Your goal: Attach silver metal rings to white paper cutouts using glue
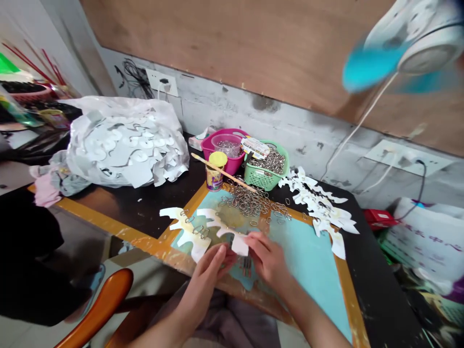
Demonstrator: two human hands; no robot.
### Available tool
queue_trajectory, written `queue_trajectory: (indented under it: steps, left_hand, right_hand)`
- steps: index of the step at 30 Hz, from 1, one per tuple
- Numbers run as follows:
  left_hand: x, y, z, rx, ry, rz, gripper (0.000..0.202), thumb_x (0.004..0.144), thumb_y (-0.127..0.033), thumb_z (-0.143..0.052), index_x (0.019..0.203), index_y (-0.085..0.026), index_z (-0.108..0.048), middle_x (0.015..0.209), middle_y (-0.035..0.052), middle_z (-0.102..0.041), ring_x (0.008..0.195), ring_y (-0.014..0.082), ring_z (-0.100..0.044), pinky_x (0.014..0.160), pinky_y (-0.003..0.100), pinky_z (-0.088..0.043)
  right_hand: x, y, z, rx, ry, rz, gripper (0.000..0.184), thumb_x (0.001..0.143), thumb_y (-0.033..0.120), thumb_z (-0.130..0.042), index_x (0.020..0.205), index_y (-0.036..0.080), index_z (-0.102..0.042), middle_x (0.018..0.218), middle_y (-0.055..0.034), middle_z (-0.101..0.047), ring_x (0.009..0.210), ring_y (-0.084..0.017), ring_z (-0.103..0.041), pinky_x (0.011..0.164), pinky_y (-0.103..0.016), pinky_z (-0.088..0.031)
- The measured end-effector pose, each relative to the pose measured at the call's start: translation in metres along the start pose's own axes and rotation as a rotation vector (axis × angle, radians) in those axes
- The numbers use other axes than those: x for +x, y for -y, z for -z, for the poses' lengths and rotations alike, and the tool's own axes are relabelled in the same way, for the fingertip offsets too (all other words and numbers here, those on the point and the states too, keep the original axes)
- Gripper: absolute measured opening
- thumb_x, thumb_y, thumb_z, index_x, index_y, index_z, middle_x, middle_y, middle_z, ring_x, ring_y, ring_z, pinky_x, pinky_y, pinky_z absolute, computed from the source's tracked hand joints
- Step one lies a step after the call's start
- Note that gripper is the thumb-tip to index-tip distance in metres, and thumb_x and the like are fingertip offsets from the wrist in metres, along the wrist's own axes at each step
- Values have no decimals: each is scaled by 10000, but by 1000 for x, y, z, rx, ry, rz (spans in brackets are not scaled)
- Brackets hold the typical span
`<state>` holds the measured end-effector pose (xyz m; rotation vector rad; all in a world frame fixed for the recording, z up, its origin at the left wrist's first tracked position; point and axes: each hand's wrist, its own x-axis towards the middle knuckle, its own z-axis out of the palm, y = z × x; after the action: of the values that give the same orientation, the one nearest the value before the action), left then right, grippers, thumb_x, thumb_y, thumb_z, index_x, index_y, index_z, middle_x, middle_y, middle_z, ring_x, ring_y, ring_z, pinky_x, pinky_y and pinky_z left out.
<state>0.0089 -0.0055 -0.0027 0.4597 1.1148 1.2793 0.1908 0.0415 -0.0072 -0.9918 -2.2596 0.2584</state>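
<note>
A white, leaf-like cut-out strip (239,244) with notched edges lies between my hands over the table. My right hand (267,255) pinches its near right edge between thumb and fingers. My left hand (213,263) is closed beside its near left end, thumb against the fingers; what they hold is too small to tell. A second white cut-out strip (184,232) lies to the left with several metal rings (201,232) on it. Beyond my hands spreads a loose pile of oval metal rings (250,200).
Behind the pile stand a pink basket (208,142), a green basket (266,180) of metal rings and a tin (214,181) with a wooden stick (224,172) across it. Linked white cut-outs (319,205) lie right. A bag of cut-outs (126,145) sits left; a fan (409,53) hangs above.
</note>
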Motion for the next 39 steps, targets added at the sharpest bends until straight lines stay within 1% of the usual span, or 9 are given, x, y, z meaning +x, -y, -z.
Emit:
queue_trajectory:
  steps: [2, 5, 10, 15, 18, 22, 30, 34, 39]
  left_hand:
    - [3, 6, -12, -86, 58, 131, 506, 644, -523, -881, 940, -138, -738, 904, 71, -730, 832, 195, -678, 742, 277, -564]
    - [6, 19, -27, -153, 109, 171, 426, 590, -393, -929, 844, -138, -701, 731, 2, -684, 635, 124, -620, 600, 221, -516]
    - [2, 43, -38, -109, 137, 173, 402, 563, -310, -932, 801, -145, -653, 667, -16, -669, 561, 113, -590, 549, 217, -486]
    - [-2, 56, -39, -56, 138, 149, 389, 584, -307, -914, 840, -144, -670, 701, 12, -715, 584, 151, -636, 582, 258, -522]
    - [-3, 60, -37, -28, 125, 138, 383, 575, -319, -914, 829, -138, -692, 702, 20, -722, 579, 159, -639, 577, 262, -517]
    - [-3, 62, -33, -4, 65, 118, 381, 532, -267, -928, 816, -129, -715, 724, 28, -732, 622, 163, -649, 605, 251, -506]
    - [0, 68, -30, -19, 100, 136, 317, 554, -229, -905, 805, -125, -742, 724, 40, -754, 626, 172, -663, 623, 257, -512]
    - [-1, 69, -30, -24, 93, 111, 326, 555, -206, -899, 832, -131, -745, 725, 34, -758, 630, 178, -671, 628, 259, -515]
    - [-2, 68, -33, -18, 66, 51, 326, 572, -223, -883, 842, -136, -723, 728, 25, -749, 666, 186, -679, 675, 274, -532]
  right_hand:
    - [-23, 12, 11, -9, 10, 6, 518, 908, 52, -474, 1362, 283, -569, 1215, -107, -677, 1052, -264, -679, 868, -382, -582]
    - [-56, 32, 18, -12, 6, -9, 583, 889, 48, -484, 1415, 296, -529, 1193, -118, -681, 1017, -273, -688, 847, -394, -599]
    - [-92, 46, 17, 169, -137, -220, 402, 894, 92, -501, 1205, 301, -648, 1187, -118, -644, 1052, -276, -667, 862, -400, -585]
    - [-88, 41, 11, 414, -306, -691, 221, 998, 277, -501, 1157, 270, -654, 1200, -112, -646, 1019, -247, -671, 788, -347, -579]
    - [-75, 32, 5, 490, -295, -765, 267, 991, 352, -536, 1207, 244, -650, 1158, -105, -699, 964, -233, -684, 781, -331, -569]
    - [-61, 20, -3, 571, -288, -853, 252, 944, 405, -596, 1027, 204, -725, 893, -72, -756, 773, -216, -691, 681, -310, -553]
    - [-58, 21, -3, 575, -348, -764, 146, 899, 280, -634, 919, 220, -765, 1013, -73, -768, 930, -227, -716, 798, -323, -573]
    - [-59, 22, -4, 546, -315, -789, 144, 901, 270, -631, 929, 222, -764, 934, -68, -783, 847, -229, -735, 769, -337, -589]
    - [-58, 21, -10, 367, -345, -704, 173, 891, 211, -613, 944, 215, -777, 1000, -100, -761, 902, -237, -722, 810, -357, -587]
